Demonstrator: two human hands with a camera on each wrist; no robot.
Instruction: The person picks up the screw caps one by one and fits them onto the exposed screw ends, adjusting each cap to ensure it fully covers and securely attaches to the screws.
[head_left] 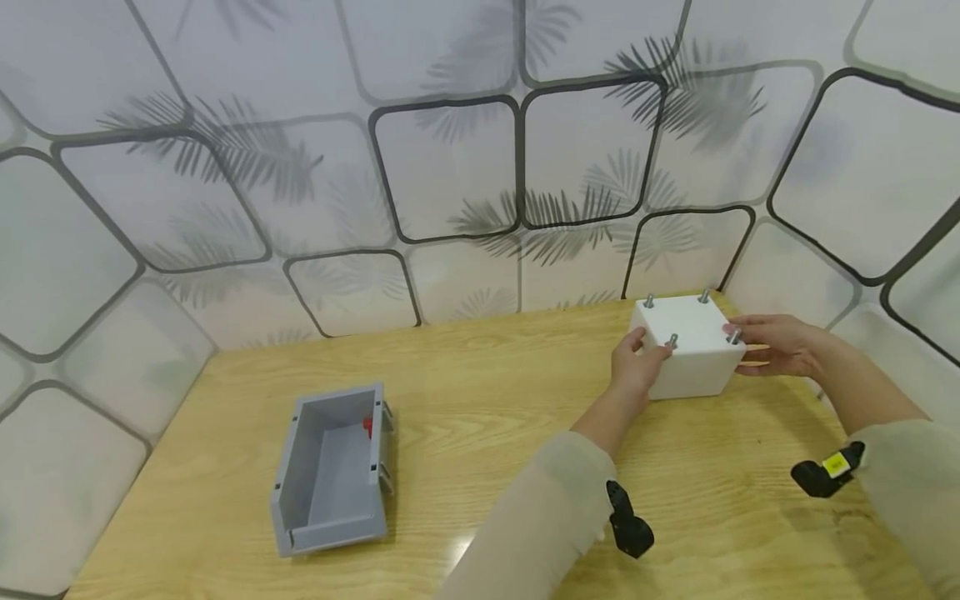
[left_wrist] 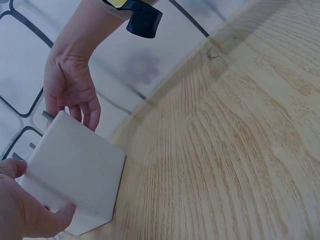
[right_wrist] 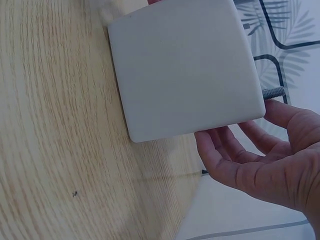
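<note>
A white block [head_left: 688, 367] with several threaded metal bolts standing up from its top is at the right back of the table. My left hand [head_left: 633, 367] grips its left side, the thumb close to the front left bolt [head_left: 672, 342]. On the opposite side, my right hand [head_left: 783, 346] holds the block with the thumb at the top edge, beside the front right bolt [head_left: 732, 336]. The right wrist view shows the right fingers [right_wrist: 220, 155] against the block's side, below a bolt [right_wrist: 273, 93]. In the left wrist view, the block's lower edge is right at the wooden surface.
A grey open-fronted plastic bin [head_left: 378, 492] stands on the left of the wooden table [head_left: 465, 417], with a small red thing [head_left: 367, 427] at its inner right wall. A patterned wall covering [head_left: 457, 175] rises behind the table and along both sides. Each sleeve carries a black wrist camera.
</note>
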